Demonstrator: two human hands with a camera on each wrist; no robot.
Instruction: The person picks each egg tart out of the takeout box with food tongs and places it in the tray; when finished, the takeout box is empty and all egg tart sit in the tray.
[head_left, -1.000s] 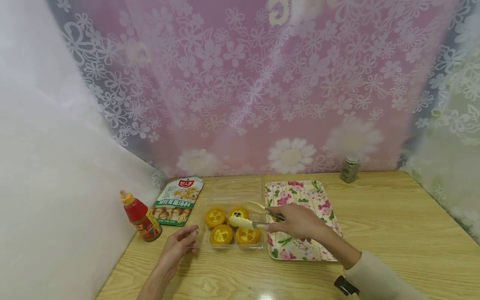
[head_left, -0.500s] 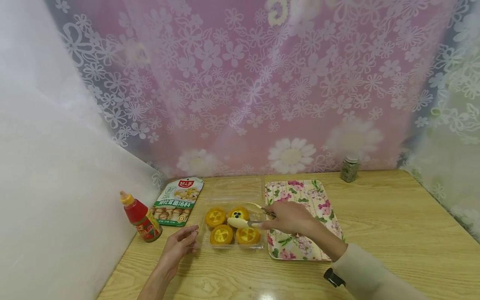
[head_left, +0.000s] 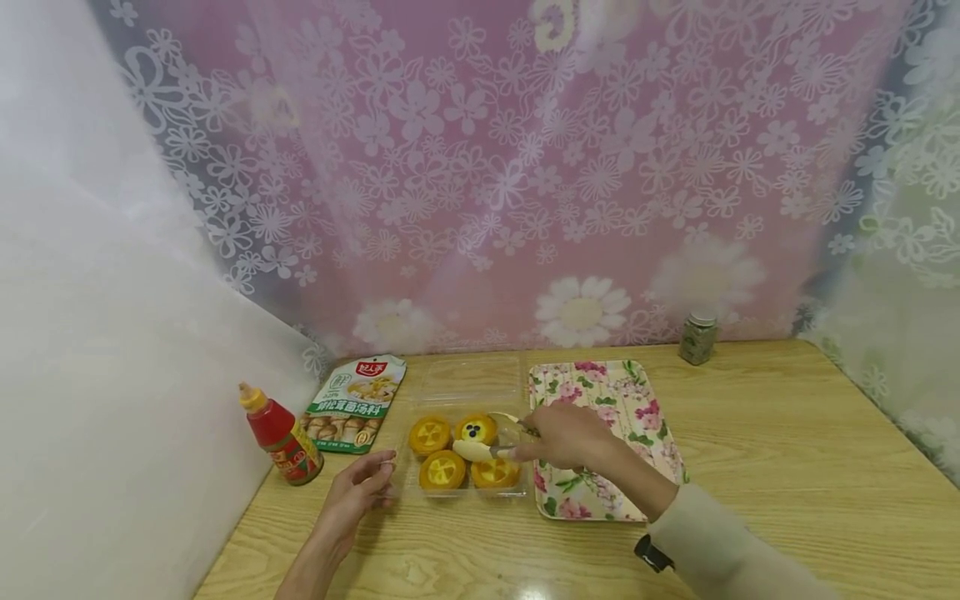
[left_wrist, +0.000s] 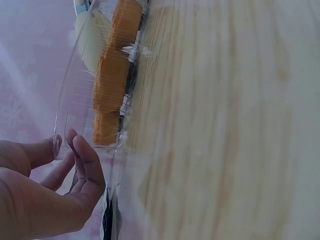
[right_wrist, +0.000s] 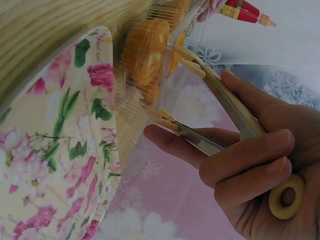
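Note:
In the head view a clear plastic box (head_left: 468, 380) with its lid folded back holds several yellow tarts (head_left: 442, 472). The far-right tart (head_left: 474, 429) is topped with dark berries. My left hand (head_left: 352, 496) is at the box's left side; in the left wrist view its thumb and fingers pinch the clear rim (left_wrist: 60, 112). My right hand (head_left: 573, 437) grips cream-tipped tongs (head_left: 472, 451), whose metal arms (right_wrist: 235, 107) show in the right wrist view. The spread tips are on either side of the berry tart; whether they touch it is unclear.
To the right of the box lies a floral tray (head_left: 645, 392), partly under my right arm. A mushroom soup seasoning pouch (head_left: 355, 404) and a red sauce bottle (head_left: 281, 437) are on the left. A small glass jar (head_left: 698, 340) stands at the back right.
My right hand has moved left with the tongs, and their tips have come down around the berry tart. The left hand and the box have stayed put.

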